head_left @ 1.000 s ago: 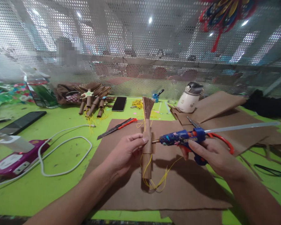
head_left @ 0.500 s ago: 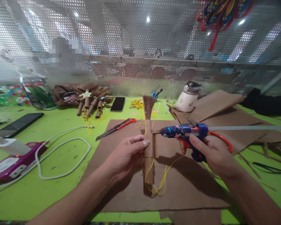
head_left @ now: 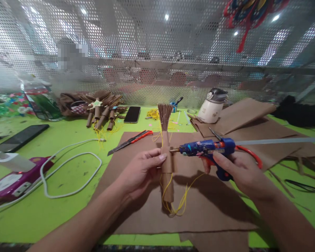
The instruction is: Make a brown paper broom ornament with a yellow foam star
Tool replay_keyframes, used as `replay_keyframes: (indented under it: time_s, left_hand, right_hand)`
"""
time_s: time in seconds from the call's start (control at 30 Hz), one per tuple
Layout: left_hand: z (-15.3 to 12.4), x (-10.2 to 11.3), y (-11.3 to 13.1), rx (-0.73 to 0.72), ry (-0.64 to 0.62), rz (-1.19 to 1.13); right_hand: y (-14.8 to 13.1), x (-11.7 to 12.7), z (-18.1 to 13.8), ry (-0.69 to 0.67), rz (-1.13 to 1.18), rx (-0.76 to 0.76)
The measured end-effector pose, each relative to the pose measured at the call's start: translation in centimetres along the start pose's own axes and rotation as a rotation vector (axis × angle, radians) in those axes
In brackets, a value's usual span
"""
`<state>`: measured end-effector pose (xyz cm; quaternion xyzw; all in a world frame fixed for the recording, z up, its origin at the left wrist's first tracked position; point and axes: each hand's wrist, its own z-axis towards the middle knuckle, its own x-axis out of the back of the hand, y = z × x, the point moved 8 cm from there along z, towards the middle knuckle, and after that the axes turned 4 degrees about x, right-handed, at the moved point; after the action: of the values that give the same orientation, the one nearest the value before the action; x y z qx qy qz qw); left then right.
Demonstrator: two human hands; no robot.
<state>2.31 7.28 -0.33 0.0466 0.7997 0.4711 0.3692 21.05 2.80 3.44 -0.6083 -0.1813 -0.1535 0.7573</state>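
A small brown paper broom stands with its fringed end away from me, a paper band wrapped round its rolled handle. My left hand pinches that band from the left between thumb and fingers. Yellow string runs along the handle and loops out beyond its near end. In my right hand is a blue glue gun with a long clear glue stick in its back. Its nozzle points left and meets the right side of the band. Under the broom lies a brown paper sheet.
A red utility knife lies on the sheet's far left. Behind are finished paper brooms, a phone and a white jug. A purple power strip with a white cable sits left; folded brown paper is at right.
The glue gun's nozzle has come against the band's right edge. The broom has turned slightly in my left hand. Both hands keep their holds.
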Motion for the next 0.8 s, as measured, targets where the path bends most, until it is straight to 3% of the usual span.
replay_keyframes:
  time_s: [0.8]
  left_hand:
    - [-0.01, -0.2, 0.19, -0.011, -0.024, 0.055]
  right_hand:
    - [-0.08, -0.04, 0.04, 0.009, 0.003, 0.001]
